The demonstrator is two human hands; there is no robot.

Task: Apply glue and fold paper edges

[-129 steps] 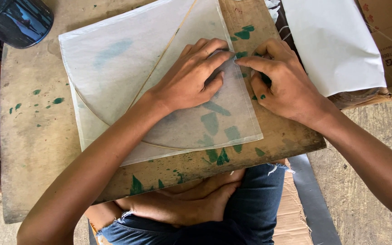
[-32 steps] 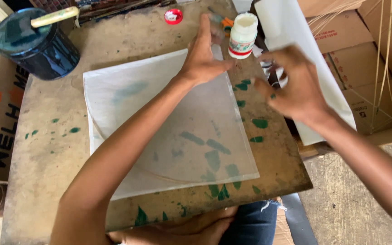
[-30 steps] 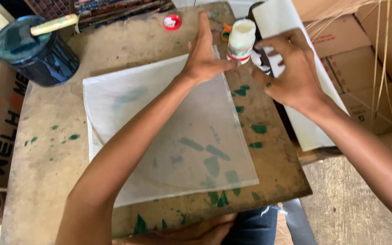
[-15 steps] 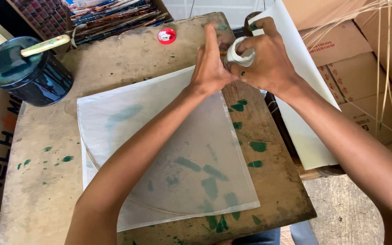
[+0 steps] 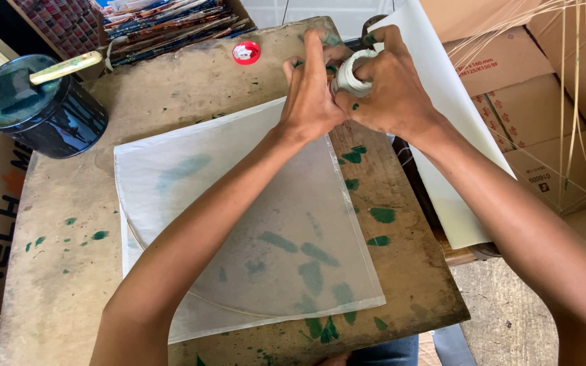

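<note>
A thin translucent white paper sheet (image 5: 239, 224) lies on a worn wooden board (image 5: 55, 271) marked with green paint spots. At the board's far edge my right hand (image 5: 391, 88) grips a small white glue bottle (image 5: 348, 76), tilted on its side. My left hand (image 5: 311, 95) is beside it, fingers stretched out and touching the bottle's end near the paper's top corner. A red bottle cap (image 5: 245, 52) lies on the board to the left of my hands.
A dark blue paint can (image 5: 38, 112) with a brush handle across it stands at the board's back left. A stack of white paper (image 5: 452, 135) lies at the right. Cardboard boxes (image 5: 530, 102) and thin sticks are at far right; patterned papers (image 5: 164, 24) at the back.
My right hand has picked up the white bottle that stood at the board's far edge and tipped it. My left hand slid from the paper up to the bottle.
</note>
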